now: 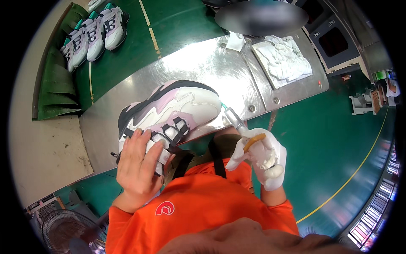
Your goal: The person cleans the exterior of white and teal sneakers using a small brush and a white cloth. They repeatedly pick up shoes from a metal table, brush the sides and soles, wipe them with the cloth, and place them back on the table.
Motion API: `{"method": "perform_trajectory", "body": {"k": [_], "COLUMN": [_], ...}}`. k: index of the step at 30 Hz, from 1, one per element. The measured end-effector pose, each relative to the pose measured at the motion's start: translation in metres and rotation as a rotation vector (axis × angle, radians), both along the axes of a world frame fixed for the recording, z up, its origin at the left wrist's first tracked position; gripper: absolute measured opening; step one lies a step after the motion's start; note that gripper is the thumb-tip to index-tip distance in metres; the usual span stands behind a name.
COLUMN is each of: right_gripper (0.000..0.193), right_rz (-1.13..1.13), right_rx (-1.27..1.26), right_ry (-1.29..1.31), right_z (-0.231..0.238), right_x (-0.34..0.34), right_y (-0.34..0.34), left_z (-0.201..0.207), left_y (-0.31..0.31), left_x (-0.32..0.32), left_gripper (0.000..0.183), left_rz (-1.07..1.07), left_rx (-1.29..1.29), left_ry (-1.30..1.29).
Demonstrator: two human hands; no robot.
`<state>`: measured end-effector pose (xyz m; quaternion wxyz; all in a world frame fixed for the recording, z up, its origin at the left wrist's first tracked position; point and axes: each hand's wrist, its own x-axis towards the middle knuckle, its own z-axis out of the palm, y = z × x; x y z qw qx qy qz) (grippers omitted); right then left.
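Note:
A white and lilac sneaker [186,101] with black laces and a black sole edge is held tilted over the metal table, toe to the right. My bare left hand [139,169] grips it around the tongue and collar, fingers laid across the lacing. My gloved right hand [266,161] closes on a clear syringe [235,120] with a green needle tip. That tip is at the toe's edge; whether it touches, I cannot tell. A brown band [254,142] crosses the gloved fingers, and white smears mark the glove.
A crumpled white cloth [285,63] lies on a board at the table's right, beside a small white scrap [235,41]. Several similar sneakers [95,36] stand at the far left, by a green-lined edge [55,80]. A fan [69,230] is at lower left.

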<state>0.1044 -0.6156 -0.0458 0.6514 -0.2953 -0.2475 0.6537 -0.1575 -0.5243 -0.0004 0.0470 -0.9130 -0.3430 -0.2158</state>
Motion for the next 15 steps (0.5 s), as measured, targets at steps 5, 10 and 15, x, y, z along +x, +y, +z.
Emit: {"method": "perform_trajectory", "body": {"k": [5, 10, 15], "right_gripper": [0.088, 0.087, 0.084], "right_rz": [0.028, 0.053, 0.011], "right_rx": [0.072, 0.304, 0.473], "right_ry": [0.021, 0.087, 0.047], "right_z": [-0.009, -0.045, -0.072], "right_x": [-0.001, -0.006, -0.020], "right_y": [0.006, 0.020, 0.034], "left_z": [0.024, 0.042, 0.047], "left_y": [0.020, 0.052, 0.098], "left_x": [0.007, 0.013, 0.017], "left_gripper": [0.047, 0.052, 0.053], "left_rz": [0.005, 0.043, 0.127], "left_rx": [-0.161, -0.373, -0.731], "left_ry": [-0.015, -0.048, -0.108]}}
